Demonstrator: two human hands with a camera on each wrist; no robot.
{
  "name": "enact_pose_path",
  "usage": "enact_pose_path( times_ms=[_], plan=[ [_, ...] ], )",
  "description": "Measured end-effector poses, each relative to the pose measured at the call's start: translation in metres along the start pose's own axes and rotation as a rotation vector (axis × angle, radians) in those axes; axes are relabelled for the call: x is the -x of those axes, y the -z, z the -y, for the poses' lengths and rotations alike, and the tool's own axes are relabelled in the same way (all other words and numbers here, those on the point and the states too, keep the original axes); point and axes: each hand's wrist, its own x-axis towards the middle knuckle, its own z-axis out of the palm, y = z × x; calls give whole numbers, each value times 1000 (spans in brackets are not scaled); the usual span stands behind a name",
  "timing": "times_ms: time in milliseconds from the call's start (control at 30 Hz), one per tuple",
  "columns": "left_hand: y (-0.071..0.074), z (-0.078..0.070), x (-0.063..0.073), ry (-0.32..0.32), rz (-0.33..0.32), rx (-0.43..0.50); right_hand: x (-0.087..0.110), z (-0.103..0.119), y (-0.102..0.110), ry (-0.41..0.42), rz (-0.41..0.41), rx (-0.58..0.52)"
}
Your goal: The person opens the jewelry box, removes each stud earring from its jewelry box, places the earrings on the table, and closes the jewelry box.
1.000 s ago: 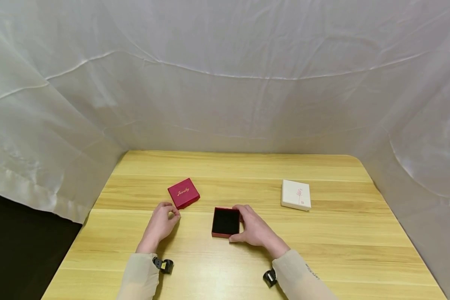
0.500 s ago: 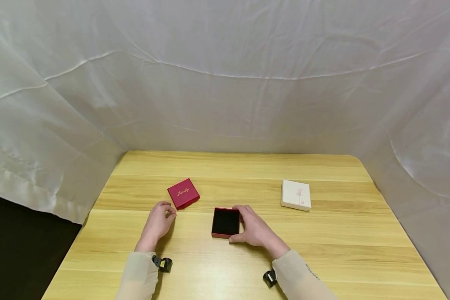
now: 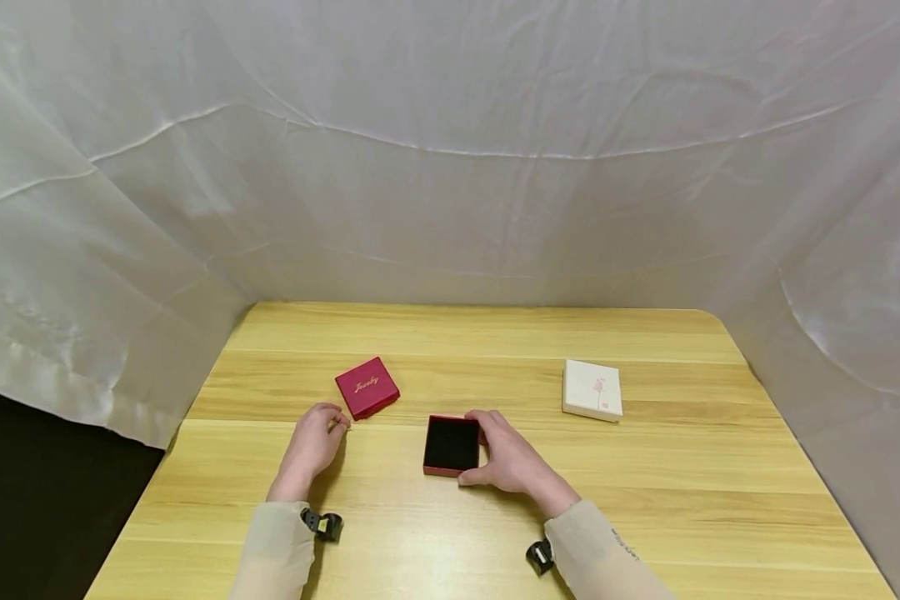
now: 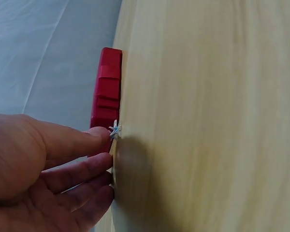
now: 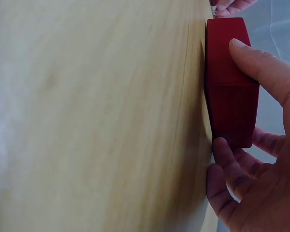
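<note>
At the left of the table, my left hand (image 3: 315, 442) pinches a small silvery starfish-shaped piece of jewelry (image 4: 115, 129) between thumb and finger, low over the wood. Just beyond those fingertips lies a red lid-topped box (image 3: 367, 387) with gold "Jewelry" lettering. My right hand (image 3: 506, 454) grips the right side of an open red box (image 3: 452, 444), its thumb at the near side and fingers at the far side. Black padding fills that box, and nothing shows on it. In the right wrist view the box's red walls (image 5: 232, 53) stand on the table.
A white box (image 3: 592, 389) with a pink flower print lies at the right, toward the back. Pale cloth (image 3: 450, 208) hangs behind the wooden table (image 3: 682, 500) and along its sides. A dark area borders the left edge.
My left hand has drawn back slightly to the left, away from the lettered red box. The right hand and the open box have stayed in place.
</note>
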Motion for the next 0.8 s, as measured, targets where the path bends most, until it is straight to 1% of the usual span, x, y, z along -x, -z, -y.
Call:
enact_pose_path(
  times_ms=[100,200,267,333,433,500,667,800],
  plan=[
    [4,-1,2,22,4,27,0,0,0,0,-1,0],
    [8,-2,2,57,8,54,0,0,0,2,-2,1],
    [10,-2,1,81,7,66,0,-1,0,5,-2,2],
    [12,-2,0,92,-4,80,0,-1,0,4,-2,3],
    [14,-4,-4,86,-18,91,0,-1,0,1,0,3],
    [16,-5,-6,61,-21,86,0,-2,0,-1,-1,3],
    [16,-10,-15,20,11,49,0,-2,0,1,-2,-2],
    [14,-14,-23,18,44,10,0,-2,0,2,0,-3]
  ],
)
